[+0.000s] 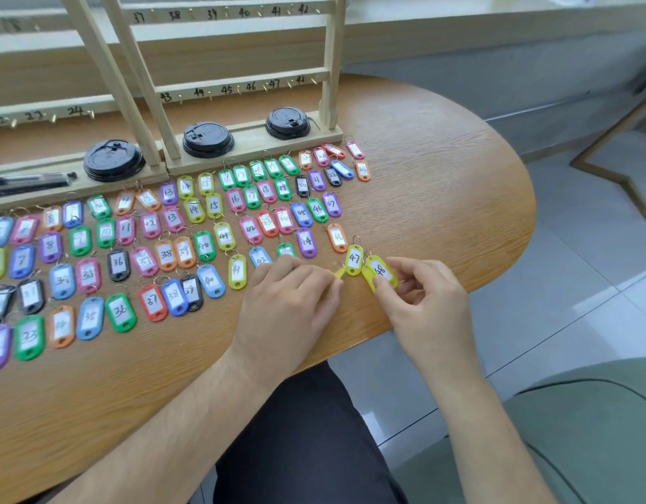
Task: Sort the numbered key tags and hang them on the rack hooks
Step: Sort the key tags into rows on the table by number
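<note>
Several coloured key tags with handwritten numbers lie in rows on the wooden table point(441, 183). My right hand point(419, 300) pinches a yellow tag marked 48 point(381, 271) near the table's right edge. Just left of it lies a yellow tag marked 47 point(354, 260). My left hand point(288, 303) rests palm down on the table, its fingers over another yellow tag point(339, 273) whose end sticks out. The wooden rack point(241, 85) stands at the back, with bare hooks under the numbers 37 to 48.
Three black cup lids point(208, 140) sit on the rack's base. A black pen point(26, 181) lies at the left. The table's curved edge runs close to my right hand, with tiled floor beyond it. A green seat point(587, 431) is at the lower right.
</note>
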